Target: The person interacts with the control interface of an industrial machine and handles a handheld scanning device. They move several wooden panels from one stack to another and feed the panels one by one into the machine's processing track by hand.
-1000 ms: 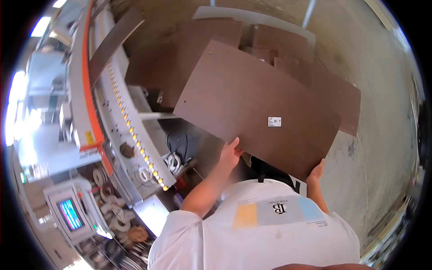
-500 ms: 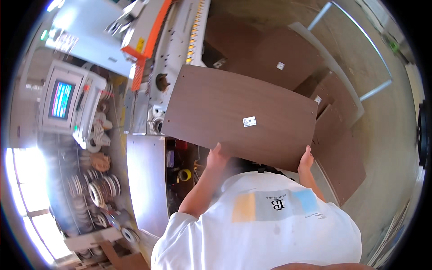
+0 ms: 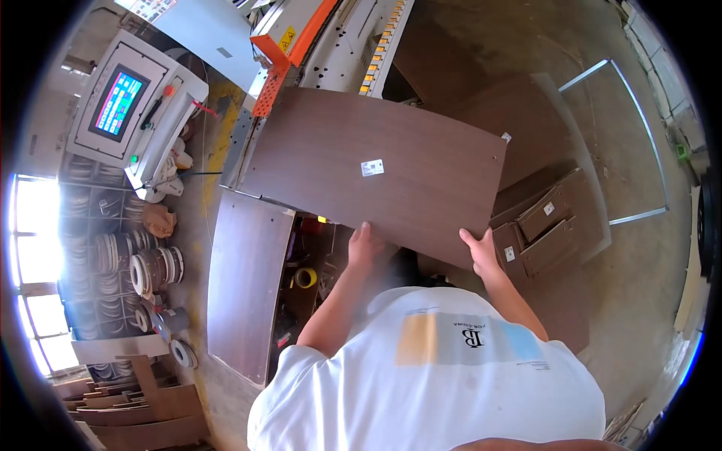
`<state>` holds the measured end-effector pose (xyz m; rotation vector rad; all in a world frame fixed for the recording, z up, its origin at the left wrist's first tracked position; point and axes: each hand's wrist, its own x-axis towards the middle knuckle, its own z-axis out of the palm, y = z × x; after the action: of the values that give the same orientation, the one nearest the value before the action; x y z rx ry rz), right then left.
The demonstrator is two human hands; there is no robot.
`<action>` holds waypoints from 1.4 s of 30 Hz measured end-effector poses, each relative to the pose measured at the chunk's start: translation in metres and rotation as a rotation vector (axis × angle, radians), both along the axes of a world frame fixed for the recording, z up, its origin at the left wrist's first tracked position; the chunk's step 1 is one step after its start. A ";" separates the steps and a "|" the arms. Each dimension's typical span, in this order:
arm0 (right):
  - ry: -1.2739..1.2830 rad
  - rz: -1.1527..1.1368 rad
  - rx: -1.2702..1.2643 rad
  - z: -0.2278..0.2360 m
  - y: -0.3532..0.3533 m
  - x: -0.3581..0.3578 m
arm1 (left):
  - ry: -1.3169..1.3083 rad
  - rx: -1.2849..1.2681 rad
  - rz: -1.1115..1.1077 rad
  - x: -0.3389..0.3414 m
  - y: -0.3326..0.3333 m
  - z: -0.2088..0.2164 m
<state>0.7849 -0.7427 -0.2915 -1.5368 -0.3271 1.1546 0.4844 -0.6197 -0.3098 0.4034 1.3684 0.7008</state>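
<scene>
A: Main object, quick?
B: Brown panel (image 3: 421, 195). Flat, rectangular, white label (image 3: 372, 167) on the upper face, small hole near its right end. It's in front of the person, long side toward the body.
A: Left hand?
B: Left hand (image 3: 362, 248) grasps the near long edge, around its middle. Thumb up at the edge. Palm side is smeary, so finger placement underneath is hard to call.
A: Right hand?
B: Right hand (image 3: 483, 252) grips the same edge, close to the near right corner, thumb on top, other fingers mostly hidden.
A: Where's the panel's left end?
B: Over the near end of the machine (image 3: 338, 45), the one with the orange guard (image 3: 312, 34) and a row of yellow rollers (image 3: 383, 49). Can't tell if it's touching.
A: Left side?
B: Control console (image 3: 124, 98) with a lit screen, up left. Below it, rolls of banding (image 3: 156, 270). Closer in, a shiny board (image 3: 247, 282), and just right of that a yellow tape roll (image 3: 305, 278) among clutter.
A: Right?
B: Smaller brown boards (image 3: 549, 214), overlapping, a few labelled, beyond the right hand. Metal frame (image 3: 639, 219) on the floor farther out.
</scene>
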 end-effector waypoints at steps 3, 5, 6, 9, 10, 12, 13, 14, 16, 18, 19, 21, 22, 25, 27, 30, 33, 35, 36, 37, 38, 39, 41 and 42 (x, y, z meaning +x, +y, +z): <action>0.050 -0.006 -0.065 0.005 0.028 -0.012 | -0.044 0.014 0.023 0.016 0.009 0.016; 0.054 -0.017 -0.067 0.001 0.042 -0.018 | -0.043 0.025 0.060 0.015 0.018 0.017; 0.056 -0.013 -0.067 0.000 0.049 -0.018 | -0.041 0.026 0.064 0.014 0.023 0.017; -0.010 -0.001 -0.086 -0.002 0.062 -0.013 | -0.031 0.063 0.064 0.014 0.036 0.018; -0.046 -0.010 -0.089 -0.001 0.067 -0.010 | -0.022 0.060 0.055 0.016 0.041 0.018; -0.103 -0.013 -0.086 0.001 0.075 -0.006 | -0.015 0.059 0.051 0.019 0.049 0.016; -0.106 -0.009 -0.085 0.000 0.080 -0.004 | -0.017 0.043 0.071 0.022 0.053 0.015; -0.103 -0.017 -0.076 -0.002 0.085 0.000 | -0.018 0.027 0.092 0.026 0.057 0.014; -0.082 -0.028 -0.059 -0.004 0.094 0.009 | -0.033 0.035 0.091 0.033 0.068 0.010; -0.067 -0.029 -0.055 -0.005 0.104 0.016 | -0.047 0.041 0.089 0.041 0.079 0.007; -0.051 -0.040 -0.050 -0.004 0.110 0.021 | -0.062 0.053 0.097 0.046 0.086 0.009; -0.069 -0.035 -0.064 -0.006 0.127 0.032 | -0.078 0.063 0.099 0.056 0.101 0.011; -0.090 -0.035 -0.057 -0.007 0.135 0.039 | -0.084 0.085 0.097 0.062 0.111 0.010; -0.111 -0.060 -0.048 -0.010 0.154 0.057 | -0.079 0.102 0.080 0.080 0.135 0.001; -0.101 -0.093 -0.015 -0.009 0.164 0.068 | -0.072 0.092 0.025 0.093 0.151 -0.010; -0.189 -0.090 -0.098 -0.028 0.169 0.072 | -0.127 0.134 0.069 0.098 0.181 -0.039; 0.176 -0.099 -0.096 -0.026 0.132 0.050 | -0.081 0.135 0.010 0.114 0.205 -0.038; 0.303 0.048 -0.049 -0.037 0.086 0.034 | -0.073 0.134 -0.031 0.129 0.213 -0.024; 0.304 0.047 -0.064 -0.026 0.064 0.022 | -0.059 0.138 -0.060 0.126 0.217 -0.023; 0.347 0.047 -0.054 -0.045 0.035 0.014 | -0.045 0.145 -0.100 0.130 0.219 -0.023; 0.381 0.077 -0.091 -0.066 0.007 0.006 | -0.018 0.148 -0.172 0.133 0.220 -0.026; 0.348 0.041 -0.164 -0.074 -0.018 -0.006 | 0.011 0.151 -0.236 0.134 0.218 -0.034; 0.250 0.103 -0.331 -0.100 -0.064 -0.019 | 0.044 0.161 -0.349 0.132 0.199 -0.046; 0.217 0.088 -0.372 -0.120 -0.088 -0.023 | 0.050 0.112 -0.450 0.133 0.187 -0.058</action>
<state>0.7616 -0.8305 -0.4118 -1.7073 -0.0335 1.5000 0.6178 -0.4331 -0.3673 0.7938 1.2289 0.3964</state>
